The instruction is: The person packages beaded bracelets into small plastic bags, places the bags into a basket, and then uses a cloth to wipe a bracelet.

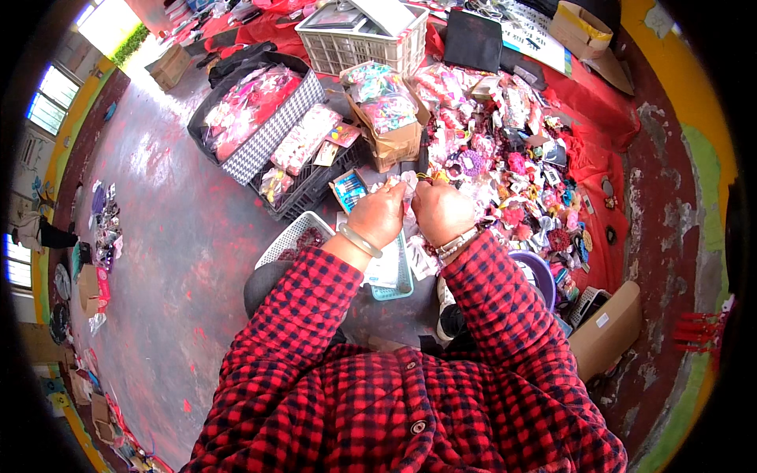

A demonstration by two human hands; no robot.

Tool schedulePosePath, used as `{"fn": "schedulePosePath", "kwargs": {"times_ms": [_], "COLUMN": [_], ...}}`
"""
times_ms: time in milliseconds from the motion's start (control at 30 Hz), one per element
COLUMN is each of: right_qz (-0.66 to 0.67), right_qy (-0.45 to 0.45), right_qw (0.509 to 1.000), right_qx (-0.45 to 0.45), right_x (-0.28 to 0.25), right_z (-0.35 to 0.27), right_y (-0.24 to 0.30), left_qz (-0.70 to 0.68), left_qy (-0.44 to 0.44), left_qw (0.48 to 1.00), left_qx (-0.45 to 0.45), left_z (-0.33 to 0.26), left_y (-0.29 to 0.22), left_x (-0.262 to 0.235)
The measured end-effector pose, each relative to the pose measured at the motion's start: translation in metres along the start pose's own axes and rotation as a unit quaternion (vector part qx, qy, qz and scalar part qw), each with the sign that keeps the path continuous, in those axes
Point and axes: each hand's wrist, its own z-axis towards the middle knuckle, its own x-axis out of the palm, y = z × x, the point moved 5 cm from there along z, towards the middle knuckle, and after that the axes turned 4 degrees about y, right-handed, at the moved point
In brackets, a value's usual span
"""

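Narrow and curled, the left hand (378, 214) and right hand (444, 211) came close above the turquoise basket (407, 276)'s far edge, their hold unclear; accessories (473, 162) heaped the red cloth (607, 122)'s left side. Fine two-handed handling seemed in progress, next calling for steadiness.

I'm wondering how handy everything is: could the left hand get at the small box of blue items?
Probably yes: the small box lies close by the left hand, and nothing visible covers its blue items, though that hand looks busy beside the right hand.
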Motion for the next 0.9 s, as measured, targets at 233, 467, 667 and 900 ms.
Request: {"fn": "schedulePosePath", "kwargs": {"times_ms": [233,467,667,900], "right_qz": [-0.021,0.067,0.599,0.713], "right_qy": [-0.084,-0.005,0.105,0.153], "right_qw": [0.994,0.997,0.794,0.684], "right_qx": [-0.064,-0.042,-0.004,0.009], "right_x": [0.012,0.015,0.015,0.004], "right_z": [-0.001,0.000,0.010,0.004], "right_y": [-0.005,-0.005,-0.037,-0.052], "left_qz": [-0.039,-0.017,-0.026,-0.156], "left_qy": [0.011,0.052,-0.003,0.137], "left_qw": [0.999,0.998,1.000,0.975], "left_qx": [0.010,-0.002,0.007,0.082], "left_z": [-0.003,-0.006,-0.008,-0.019], "left_y": [0.002,0.010,0.024,0.021], "left_x": [0.003,0.003,-0.020,-0.025]}}
